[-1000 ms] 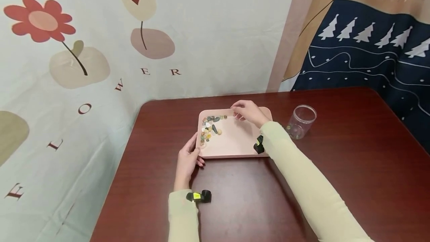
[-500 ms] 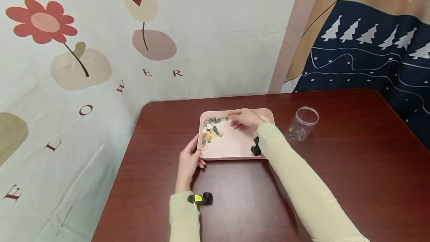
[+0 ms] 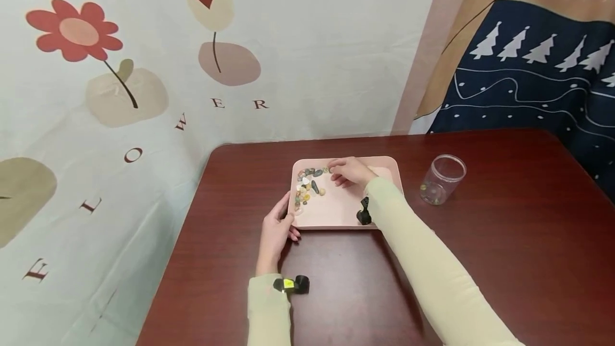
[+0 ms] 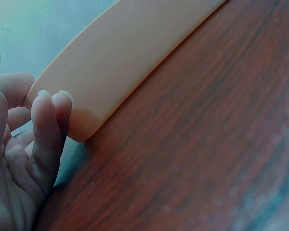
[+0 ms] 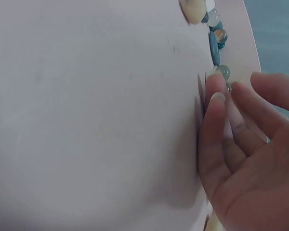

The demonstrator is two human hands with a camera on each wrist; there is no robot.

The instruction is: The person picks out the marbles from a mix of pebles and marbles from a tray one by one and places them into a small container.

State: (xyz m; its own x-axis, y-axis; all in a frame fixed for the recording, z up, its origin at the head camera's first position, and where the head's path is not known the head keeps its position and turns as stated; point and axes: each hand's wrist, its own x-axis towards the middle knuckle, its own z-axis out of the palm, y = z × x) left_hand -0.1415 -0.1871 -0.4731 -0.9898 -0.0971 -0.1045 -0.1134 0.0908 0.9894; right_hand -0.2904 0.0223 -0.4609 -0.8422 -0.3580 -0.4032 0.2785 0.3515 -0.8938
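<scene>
A pink rectangular tray point(image 3: 336, 212) lies on the table with small polished stones point(image 3: 314, 187) along its left side and in a row at the far edge. My left hand point(image 3: 275, 231) holds the tray's near left corner, thumb at the rim and fingers outside, as the tray wall point(image 4: 115, 62) in the left wrist view shows. Over the far part of the tray, my right hand point(image 3: 353, 171) has its fingertips at the right end of the row. In the right wrist view, its loosely bent fingers point(image 5: 214, 120) are beside a round bead point(image 5: 223, 72); the fingers partly hide the row.
A clear jar point(image 3: 443, 180) stands on the table right of the tray, with a few stones at its bottom. The dark red wooden table point(image 3: 346, 287) ends at the back against a printed cloth point(image 3: 317, 68).
My right hand has moved left and slightly nearer, to the end of the stone row. My left hand stays on the tray corner. The whole head view has shifted a little.
</scene>
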